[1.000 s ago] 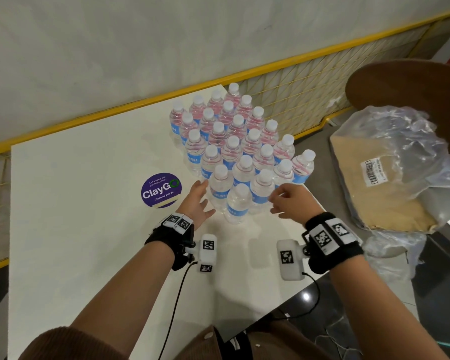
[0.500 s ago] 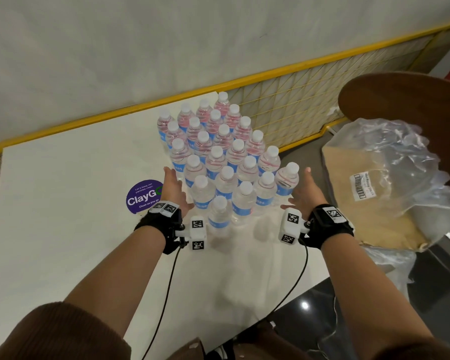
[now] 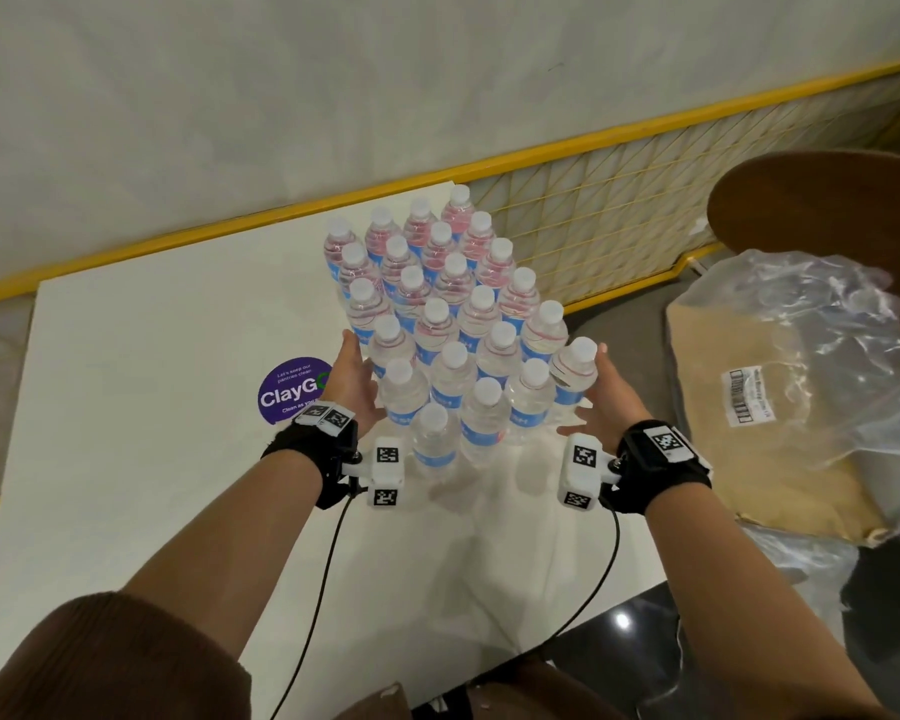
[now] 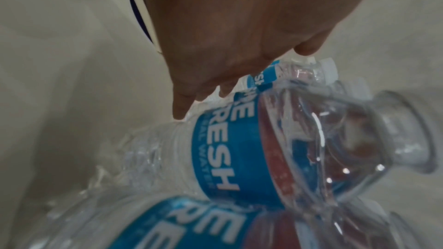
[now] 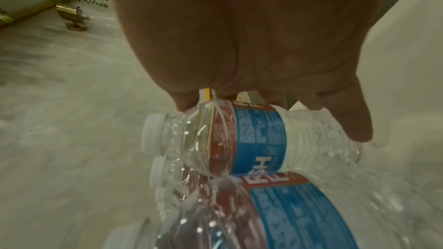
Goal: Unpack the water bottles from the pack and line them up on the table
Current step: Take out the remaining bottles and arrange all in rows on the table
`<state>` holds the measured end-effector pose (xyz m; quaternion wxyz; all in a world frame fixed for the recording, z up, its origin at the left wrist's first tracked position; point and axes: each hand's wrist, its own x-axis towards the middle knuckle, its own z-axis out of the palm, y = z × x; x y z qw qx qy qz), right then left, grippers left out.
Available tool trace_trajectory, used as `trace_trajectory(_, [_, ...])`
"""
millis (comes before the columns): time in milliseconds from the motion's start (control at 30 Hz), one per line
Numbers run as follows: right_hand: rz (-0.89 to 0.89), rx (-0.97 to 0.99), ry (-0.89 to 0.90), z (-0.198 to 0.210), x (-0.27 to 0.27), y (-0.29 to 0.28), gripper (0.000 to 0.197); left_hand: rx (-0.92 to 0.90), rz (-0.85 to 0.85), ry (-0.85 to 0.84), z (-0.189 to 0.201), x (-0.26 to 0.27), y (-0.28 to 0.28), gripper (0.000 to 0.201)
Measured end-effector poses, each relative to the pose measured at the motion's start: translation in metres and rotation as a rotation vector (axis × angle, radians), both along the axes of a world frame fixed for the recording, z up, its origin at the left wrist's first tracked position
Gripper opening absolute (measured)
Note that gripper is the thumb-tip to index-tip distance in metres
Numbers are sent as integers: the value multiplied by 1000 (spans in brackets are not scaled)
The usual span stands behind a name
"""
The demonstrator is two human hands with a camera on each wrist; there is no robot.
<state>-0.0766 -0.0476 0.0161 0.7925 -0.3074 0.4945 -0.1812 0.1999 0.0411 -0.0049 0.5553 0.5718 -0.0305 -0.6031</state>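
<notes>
Several clear water bottles (image 3: 450,309) with white caps and blue-red labels stand packed in a tight cluster on the white table (image 3: 126,459). My left hand (image 3: 352,376) lies flat against the cluster's left side, fingers straight, touching a bottle (image 4: 227,150) in the left wrist view. On the opposite flank my right hand (image 3: 611,392) presses with straight fingers against the outer bottle (image 3: 572,374), which leans slightly right. The right wrist view shows that bottle (image 5: 258,139) under my right hand (image 5: 251,44). One bottle (image 3: 432,444) stands alone at the cluster's near tip, between my wrists.
A purple ClayGo sticker (image 3: 292,392) lies on the table left of my left hand. Right of the table, the crumpled plastic wrap on a cardboard tray (image 3: 780,407) sits below a brown round seat (image 3: 822,200). A yellow mesh railing (image 3: 593,163) runs behind.
Both hands moved from the near end of the cluster outward and forward to its left and right flanks, fingers now stretched along the bottles. The rightmost bottle now leans.
</notes>
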Motion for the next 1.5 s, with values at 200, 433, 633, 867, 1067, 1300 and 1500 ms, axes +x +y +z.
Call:
trace_trajectory(200, [-55,-16,116,-8,-8,0,65,32,65,-54,-1,6,7,64])
trace_trajectory(433, [-29,-18,165,-18,-4,0,74,-22,10,-74,3,6,-4,63])
trace_trajectory(633, [-72,-39,207,-15,1,2,73,5,22,-94,1,1,-7,61])
trace_trajectory(867, [-124,-57,305,-8,1,7,72,-30,66,-94,5,1,-2,59])
trace_trajectory(1067, [-356,-590,655,0,5,25,60,-205,24,-908,14,1,12,44])
trace_trajectory(1300, [-104,-942,443,21,39,54,21,-537,-371,-1368,31,-22,31,39])
trace_trajectory(1500, [174,-923,505,22,60,69,37,-500,-660,-1431,17,-22,43,43])
